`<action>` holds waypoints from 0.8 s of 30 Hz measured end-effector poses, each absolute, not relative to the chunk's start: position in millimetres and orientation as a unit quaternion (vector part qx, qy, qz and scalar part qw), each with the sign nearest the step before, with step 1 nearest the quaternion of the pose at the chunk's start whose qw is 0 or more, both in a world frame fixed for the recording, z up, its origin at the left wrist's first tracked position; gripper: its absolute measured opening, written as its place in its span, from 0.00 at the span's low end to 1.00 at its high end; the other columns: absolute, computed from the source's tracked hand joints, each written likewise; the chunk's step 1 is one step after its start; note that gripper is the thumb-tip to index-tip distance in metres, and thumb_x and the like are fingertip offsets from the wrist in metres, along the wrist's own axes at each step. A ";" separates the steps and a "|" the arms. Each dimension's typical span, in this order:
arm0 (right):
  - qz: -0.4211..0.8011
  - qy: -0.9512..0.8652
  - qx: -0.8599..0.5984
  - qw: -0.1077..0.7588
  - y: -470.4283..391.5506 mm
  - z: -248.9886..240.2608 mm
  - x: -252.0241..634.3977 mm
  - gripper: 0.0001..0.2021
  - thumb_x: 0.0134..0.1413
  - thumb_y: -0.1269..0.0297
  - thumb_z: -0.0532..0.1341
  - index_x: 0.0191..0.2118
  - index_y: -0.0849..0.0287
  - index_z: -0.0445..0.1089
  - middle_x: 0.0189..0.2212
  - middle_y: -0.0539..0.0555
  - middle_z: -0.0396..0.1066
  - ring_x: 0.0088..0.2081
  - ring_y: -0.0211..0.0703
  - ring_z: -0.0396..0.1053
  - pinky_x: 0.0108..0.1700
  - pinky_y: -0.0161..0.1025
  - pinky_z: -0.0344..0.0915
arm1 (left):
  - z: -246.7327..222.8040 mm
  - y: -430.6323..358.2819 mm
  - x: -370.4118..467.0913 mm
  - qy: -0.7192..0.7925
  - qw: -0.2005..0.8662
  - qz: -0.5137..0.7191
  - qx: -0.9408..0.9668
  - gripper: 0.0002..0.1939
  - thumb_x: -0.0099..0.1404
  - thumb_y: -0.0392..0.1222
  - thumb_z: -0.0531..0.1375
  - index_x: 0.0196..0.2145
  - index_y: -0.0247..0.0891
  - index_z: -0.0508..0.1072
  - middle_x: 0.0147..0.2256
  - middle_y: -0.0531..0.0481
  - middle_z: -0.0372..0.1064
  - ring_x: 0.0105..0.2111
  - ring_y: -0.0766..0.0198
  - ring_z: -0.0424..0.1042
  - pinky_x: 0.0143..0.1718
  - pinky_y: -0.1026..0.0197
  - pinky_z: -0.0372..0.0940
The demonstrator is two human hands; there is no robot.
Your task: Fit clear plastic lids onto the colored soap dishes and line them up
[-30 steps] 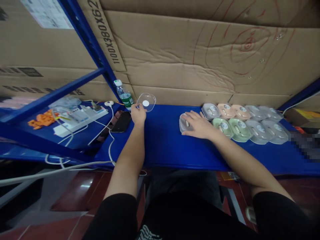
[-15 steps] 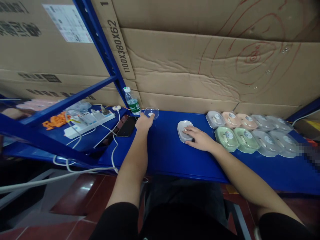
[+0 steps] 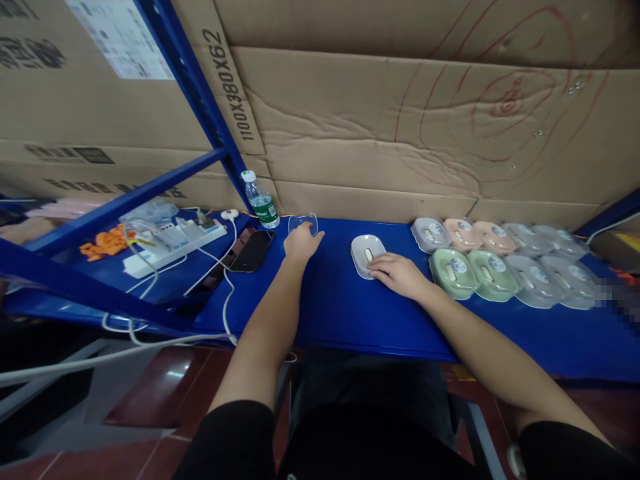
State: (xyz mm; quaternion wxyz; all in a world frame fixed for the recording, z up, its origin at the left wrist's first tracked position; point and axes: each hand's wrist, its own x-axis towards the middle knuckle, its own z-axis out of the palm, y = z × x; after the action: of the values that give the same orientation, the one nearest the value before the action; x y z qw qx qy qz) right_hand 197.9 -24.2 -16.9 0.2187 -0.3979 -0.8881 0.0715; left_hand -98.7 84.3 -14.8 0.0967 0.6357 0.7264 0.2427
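On the blue bench sits a small pale grey box point(image 3: 367, 247) with rounded corners and an elongated white piece in its middle. My right hand point(image 3: 400, 275) rests at its right edge, fingers loosely curved and touching the rim. My left hand point(image 3: 303, 245) reaches over a clear plastic cover point(image 3: 311, 218) near the back of the bench. Its thumb stands apart from the fingers, which hide part of the cover.
Two rows of lidded boxes point(image 3: 497, 269) in grey, green and pink stand at the right. Left are a water bottle point(image 3: 263, 203), a black phone point(image 3: 253, 251), a power strip point(image 3: 175, 250) with cables and orange pieces point(image 3: 106, 243). A blue post point(image 3: 200, 93) rises there.
My right hand has slid off the middle of the grey box to its right edge, uncovering the white piece. My left hand has shifted right, over the clear cover.
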 end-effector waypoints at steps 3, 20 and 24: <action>0.086 -0.879 -0.401 0.242 -22.4 -19.1 199.3 0.14 0.72 0.59 0.57 0.50 0.46 0.81 0.51 0.49 0.82 0.56 0.50 0.77 0.68 0.57 0.64 | -18.2 88.1 -106.7 0.745 0.086 0.221 0.624 0.21 0.69 0.50 0.62 0.56 0.43 0.78 0.54 0.36 0.78 0.56 0.38 0.75 0.55 0.42 0.69; 0.072 -0.816 -0.545 0.177 -15.1 -34.4 201.4 0.36 0.60 0.45 0.68 0.70 0.51 0.66 0.69 0.64 0.65 0.71 0.72 0.60 0.69 0.72 0.56 | -18.5 52.0 -38.0 0.516 0.168 0.227 0.809 0.29 0.74 0.57 0.56 0.65 0.37 0.70 0.59 0.38 0.75 0.58 0.45 0.75 0.58 0.49 0.67; 0.105 -0.805 -0.525 0.256 -11.5 -37.4 204.8 0.29 0.59 0.49 0.70 0.64 0.50 0.73 0.66 0.60 0.69 0.68 0.66 0.65 0.68 0.65 0.63 | -17.5 47.6 -34.7 0.496 0.185 0.230 0.817 0.31 0.75 0.61 0.53 0.66 0.40 0.68 0.61 0.41 0.73 0.60 0.45 0.74 0.60 0.48 0.67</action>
State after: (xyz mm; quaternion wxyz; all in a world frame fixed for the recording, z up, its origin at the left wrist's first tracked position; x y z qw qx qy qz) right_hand 204.8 -11.5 -37.4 0.2560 -0.5254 -0.8046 0.1052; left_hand -34.7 47.6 -17.5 0.1846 0.8169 0.4958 0.2298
